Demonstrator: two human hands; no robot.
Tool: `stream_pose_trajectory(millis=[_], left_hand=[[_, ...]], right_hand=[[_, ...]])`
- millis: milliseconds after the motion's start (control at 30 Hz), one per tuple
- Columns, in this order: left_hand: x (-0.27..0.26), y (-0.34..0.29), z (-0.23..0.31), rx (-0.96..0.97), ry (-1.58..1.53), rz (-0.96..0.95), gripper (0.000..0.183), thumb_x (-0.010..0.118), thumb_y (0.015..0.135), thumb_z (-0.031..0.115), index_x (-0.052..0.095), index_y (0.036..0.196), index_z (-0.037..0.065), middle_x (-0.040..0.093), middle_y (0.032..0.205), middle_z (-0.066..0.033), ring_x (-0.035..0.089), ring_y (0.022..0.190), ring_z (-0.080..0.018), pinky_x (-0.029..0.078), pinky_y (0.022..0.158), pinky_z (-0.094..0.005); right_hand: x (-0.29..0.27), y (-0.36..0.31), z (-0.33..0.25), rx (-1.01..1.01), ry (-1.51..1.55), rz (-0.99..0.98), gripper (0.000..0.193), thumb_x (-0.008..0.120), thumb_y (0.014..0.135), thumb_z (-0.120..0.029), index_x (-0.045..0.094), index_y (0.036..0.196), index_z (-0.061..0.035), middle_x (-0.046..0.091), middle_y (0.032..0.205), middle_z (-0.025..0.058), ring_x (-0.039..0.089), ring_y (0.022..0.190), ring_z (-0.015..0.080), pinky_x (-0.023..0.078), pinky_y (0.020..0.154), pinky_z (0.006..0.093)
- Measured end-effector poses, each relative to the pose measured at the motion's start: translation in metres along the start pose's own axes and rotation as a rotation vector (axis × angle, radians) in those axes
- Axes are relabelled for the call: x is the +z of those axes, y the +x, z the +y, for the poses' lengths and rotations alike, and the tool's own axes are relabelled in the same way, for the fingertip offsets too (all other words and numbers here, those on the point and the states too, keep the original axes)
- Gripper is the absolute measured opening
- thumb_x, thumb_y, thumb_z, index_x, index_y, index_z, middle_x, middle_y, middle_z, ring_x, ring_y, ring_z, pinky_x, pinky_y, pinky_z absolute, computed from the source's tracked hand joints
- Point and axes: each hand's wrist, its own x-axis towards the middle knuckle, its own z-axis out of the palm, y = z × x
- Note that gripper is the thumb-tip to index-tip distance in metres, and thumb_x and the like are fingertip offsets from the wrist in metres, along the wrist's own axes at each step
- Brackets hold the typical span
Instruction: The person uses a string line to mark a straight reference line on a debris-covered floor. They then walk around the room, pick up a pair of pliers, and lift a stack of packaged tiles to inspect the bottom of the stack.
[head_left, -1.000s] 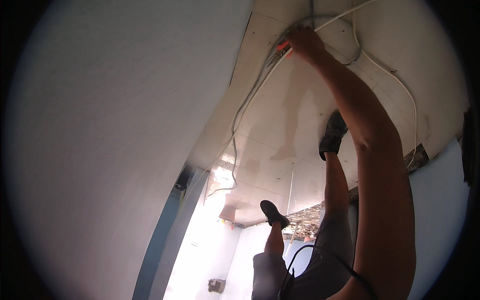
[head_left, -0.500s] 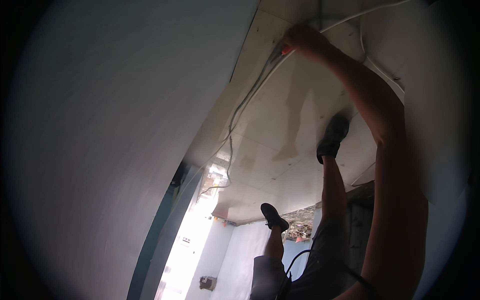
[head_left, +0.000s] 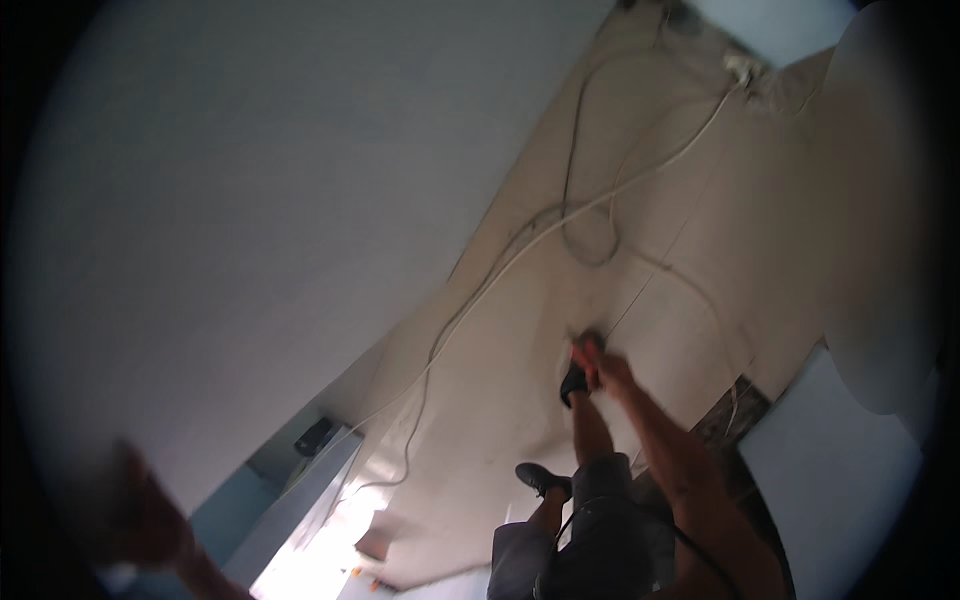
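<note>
My right hand is closed around a small red-handled tool; motion blur hides its exact kind. It is held above the pale floor, in front of one of my dark shoes. Far off at the lower left, my left hand appears dark and smeared beside the large pale wall surface. Its fingers do not show clearly. Pale and grey cables run along the floor beyond my right hand, and neither hand touches them.
A white socket block lies at the far end of the pale cable. My other shoe is on the floor. A pale panel stands at the right, and bright light enters a doorway at the lower left.
My right hand has come back from the cables toward my body with the red-handled tool. My left hand has come into view at lower left. The view has shifted, showing the socket block.
</note>
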Motion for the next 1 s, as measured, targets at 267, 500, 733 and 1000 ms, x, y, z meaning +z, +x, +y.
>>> stream_pose_trajectory(millis=[267,500,733,1000], left_hand=[[-0.176,-0.076,0.033,-0.501,-0.908,-0.346,0.058,0.069,0.081,0.024,0.048,0.13,0.003,0.05,0.133,-0.0174,0.047,0.125,-0.0315,0.032,0.11,-0.049],[-0.445,-0.262,0.162,-1.714,-1.802,-0.853,0.081,0.075,0.079,0.045,0.04,0.133,-0.005,0.054,0.125,-0.0238,0.055,0.117,-0.0341,0.044,0.099,-0.0417],[-0.608,-0.38,0.124,-2.595,-1.756,0.164,0.071,0.071,0.086,0.037,0.038,0.13,-0.007,0.056,0.122,-0.0212,0.055,0.116,-0.0263,0.043,0.1,-0.0368],[-0.641,-0.455,0.076,-2.909,-1.036,0.881,0.042,0.068,0.089,0.032,0.051,0.109,0.0,0.065,0.088,-0.0114,0.066,0.078,-0.022,0.053,0.075,-0.0334]], right_hand=[[-0.011,-0.28,0.046,0.11,-0.172,-0.477,0.025,0.065,0.088,-0.027,0.06,0.098,-0.0047,0.059,0.066,0.007,0.054,0.049,0.0181,0.05,0.051,0.0376],[0.056,-0.416,0.098,-0.051,-0.327,-0.881,0.032,0.058,0.095,-0.033,0.059,0.106,-0.003,0.055,0.064,0.0048,0.051,0.048,0.0161,0.046,0.05,0.0351],[0.173,-0.532,0.253,0.181,-1.071,-1.249,0.028,0.052,0.098,-0.033,0.058,0.101,-0.0056,0.055,0.064,0.0036,0.054,0.052,0.0165,0.045,0.049,0.0309],[0.274,-0.585,0.365,0.433,-1.353,-1.428,0.034,0.053,0.097,-0.034,0.06,0.106,-0.0023,0.06,0.075,0.0045,0.058,0.057,0.0169,0.048,0.054,0.0326]])
